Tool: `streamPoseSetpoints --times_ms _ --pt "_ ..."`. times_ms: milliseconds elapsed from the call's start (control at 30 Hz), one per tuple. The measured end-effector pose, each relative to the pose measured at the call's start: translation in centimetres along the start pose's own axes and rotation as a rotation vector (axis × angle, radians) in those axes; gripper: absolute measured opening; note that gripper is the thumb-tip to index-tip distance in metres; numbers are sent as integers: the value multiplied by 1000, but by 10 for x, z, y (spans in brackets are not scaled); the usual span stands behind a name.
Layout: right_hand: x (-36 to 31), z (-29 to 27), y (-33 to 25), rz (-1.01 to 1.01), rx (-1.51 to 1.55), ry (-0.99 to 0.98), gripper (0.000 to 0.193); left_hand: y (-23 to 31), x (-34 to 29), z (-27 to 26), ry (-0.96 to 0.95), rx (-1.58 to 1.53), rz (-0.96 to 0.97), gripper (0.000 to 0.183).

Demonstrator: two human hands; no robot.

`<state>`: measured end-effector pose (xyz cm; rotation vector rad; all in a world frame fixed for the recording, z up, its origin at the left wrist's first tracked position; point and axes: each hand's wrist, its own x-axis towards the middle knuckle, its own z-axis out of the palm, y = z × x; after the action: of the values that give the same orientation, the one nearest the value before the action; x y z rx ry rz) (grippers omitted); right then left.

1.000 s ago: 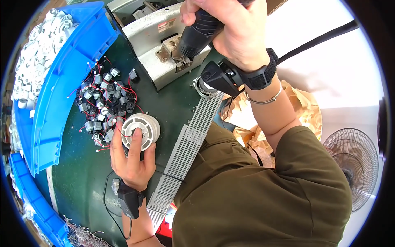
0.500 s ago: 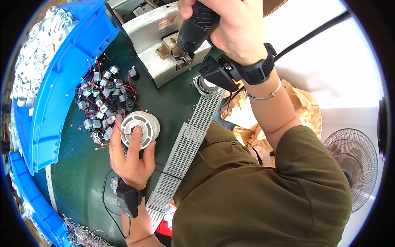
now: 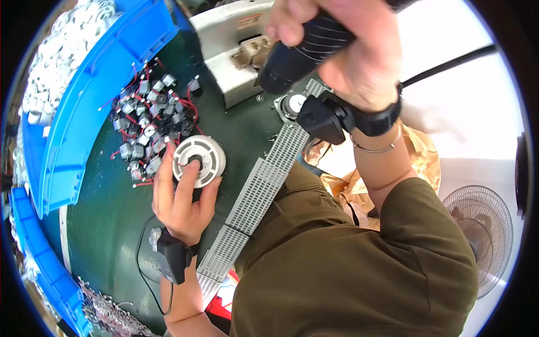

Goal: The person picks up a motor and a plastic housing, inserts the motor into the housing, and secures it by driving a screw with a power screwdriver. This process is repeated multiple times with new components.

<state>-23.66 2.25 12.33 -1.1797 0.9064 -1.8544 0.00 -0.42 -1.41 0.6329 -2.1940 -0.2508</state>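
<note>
My left hand (image 3: 182, 210) grips a round white plastic housing (image 3: 214, 160) with a ribbed ring, resting at the table. A finger presses a small dark part in the housing's centre. In my right hand (image 3: 368, 62) is a black electric screwdriver (image 3: 306, 53), its fingers wrapped round the body. The driver's nose points down and left, just in front of a metal block (image 3: 254, 51) on a pale machine (image 3: 233, 33). Beyond my left hand lies a heap of small motors (image 3: 151, 115) with red wires.
A blue bin (image 3: 92, 95) of white plastic parts (image 3: 70, 53) stands on the left. Perforated metal strip (image 3: 261, 180) runs along the table's near edge, with a small round speaker-like part (image 3: 293, 105) at its far end. A fan (image 3: 477, 236) and brown paper (image 3: 418, 157) are at the right.
My right hand has drawn the screwdriver back from the metal block, toward me and to the right. My left hand keeps hold of the white housing. The whole view has shifted slightly.
</note>
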Motion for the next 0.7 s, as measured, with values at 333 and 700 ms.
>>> streamPoseSetpoints --times_ms 333,700 --pt "-6 71 4 437 -78 137 28 3 4 4 63 -43 12 38" --pt "-5 59 24 145 -34 -134 38 4 8 4 49 -72 -6 36"
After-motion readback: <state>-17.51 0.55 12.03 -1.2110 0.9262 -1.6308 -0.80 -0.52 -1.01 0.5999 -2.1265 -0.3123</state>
